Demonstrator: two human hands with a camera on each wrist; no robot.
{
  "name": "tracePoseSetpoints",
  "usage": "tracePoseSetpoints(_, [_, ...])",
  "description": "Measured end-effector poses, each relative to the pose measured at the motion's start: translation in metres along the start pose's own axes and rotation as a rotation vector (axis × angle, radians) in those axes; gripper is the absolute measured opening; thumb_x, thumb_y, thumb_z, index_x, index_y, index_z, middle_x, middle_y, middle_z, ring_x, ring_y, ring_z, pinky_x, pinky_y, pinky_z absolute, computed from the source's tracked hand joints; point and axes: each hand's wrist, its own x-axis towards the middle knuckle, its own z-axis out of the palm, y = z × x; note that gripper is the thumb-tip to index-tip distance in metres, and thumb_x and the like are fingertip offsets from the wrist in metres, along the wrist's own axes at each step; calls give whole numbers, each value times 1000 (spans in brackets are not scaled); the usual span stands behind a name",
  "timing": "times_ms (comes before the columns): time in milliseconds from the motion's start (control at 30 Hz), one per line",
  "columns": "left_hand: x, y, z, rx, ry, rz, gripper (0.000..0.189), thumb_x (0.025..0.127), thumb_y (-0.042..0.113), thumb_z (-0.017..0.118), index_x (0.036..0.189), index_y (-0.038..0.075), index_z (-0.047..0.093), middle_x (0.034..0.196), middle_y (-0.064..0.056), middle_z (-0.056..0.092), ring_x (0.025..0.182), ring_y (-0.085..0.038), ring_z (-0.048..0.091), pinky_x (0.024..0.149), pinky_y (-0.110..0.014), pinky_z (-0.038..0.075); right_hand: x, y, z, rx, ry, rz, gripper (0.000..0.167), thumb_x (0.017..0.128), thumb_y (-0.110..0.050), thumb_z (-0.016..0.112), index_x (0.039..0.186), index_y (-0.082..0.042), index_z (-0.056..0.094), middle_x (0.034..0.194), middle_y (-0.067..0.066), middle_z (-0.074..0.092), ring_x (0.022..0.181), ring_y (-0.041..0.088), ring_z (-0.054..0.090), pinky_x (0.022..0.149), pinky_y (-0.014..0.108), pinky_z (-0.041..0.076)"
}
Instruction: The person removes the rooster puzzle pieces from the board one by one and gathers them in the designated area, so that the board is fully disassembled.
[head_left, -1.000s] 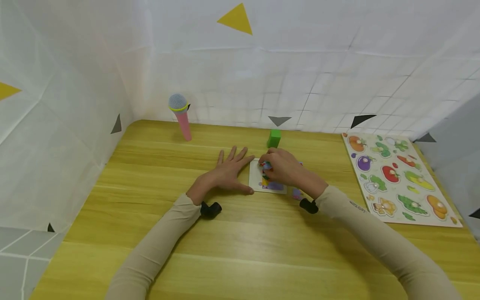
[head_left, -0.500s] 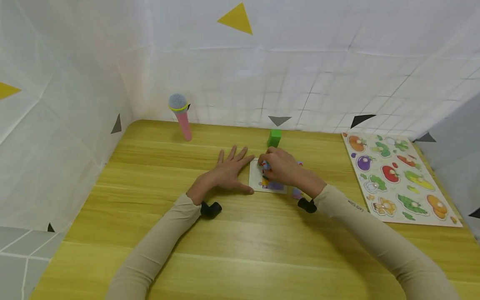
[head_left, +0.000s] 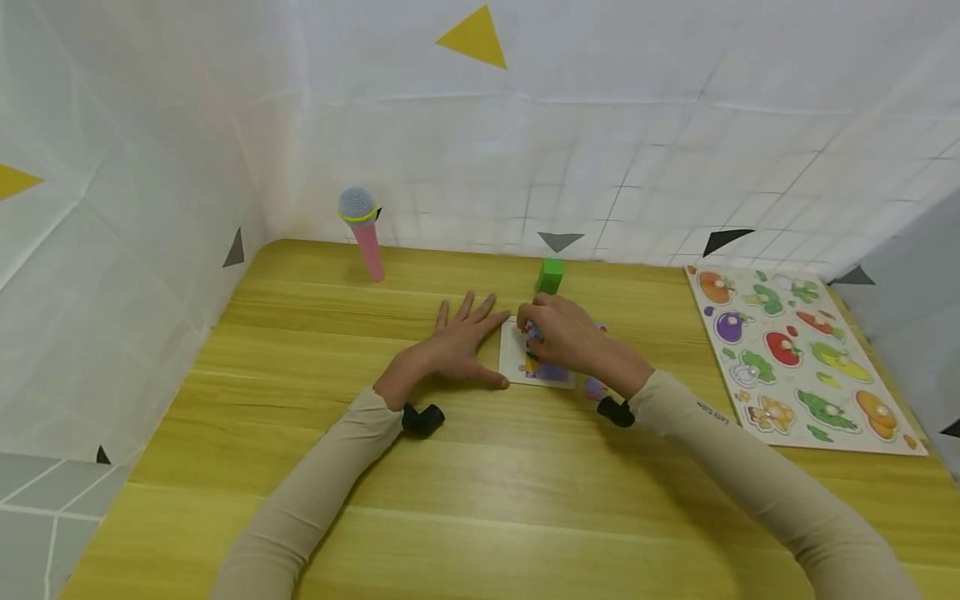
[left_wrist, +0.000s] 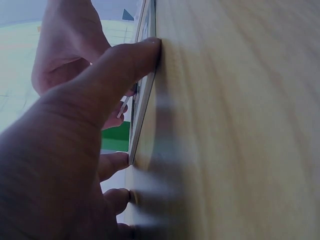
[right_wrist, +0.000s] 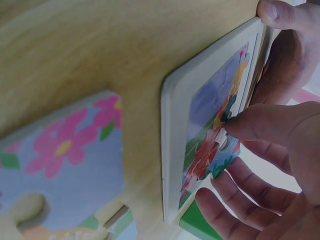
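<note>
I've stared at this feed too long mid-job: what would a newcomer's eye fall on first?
Probably the big vegetable puzzle board, the largest colourful thing, on the right side of the table. Next, likely the pink-handled microphone, near the table's back edge on the left. Then the centre: the left hand spread at the small puzzle tray's edge, the right hand pinching a puzzle piece over it.

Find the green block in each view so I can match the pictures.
Head: green block right of center, slightly above the middle, just beyond the right hand and tray.
Left wrist: green block left of center, partly hidden, between the left hand and tray.
Right wrist: green block at the bottom edge, right of center, partly cut off.
Shared landmark: the tray.
</note>
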Motion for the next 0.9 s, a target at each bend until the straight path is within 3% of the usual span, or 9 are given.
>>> tracePoseSetpoints(533, [-2,2,-1,-11,0,-2,111,78,71,70,163,25,14,168,-7,-7,150,-34,-18,112,-64,-14,-4,1,-3,17,69,-55,19,85,-9,78,103,-8,74,97,8,62,79,21,57,67,37,51])
tracePoseSetpoints(900, [-1,1,-1,-6,2,4,111,78,71,70,162,25,15,168,-7,-6,150,-34,-17,112,-63,-14,-11,2,-7,23,101,-101,18,83,-9,82,100,-6,75,92,10,62,76,20,56,64,35,51])
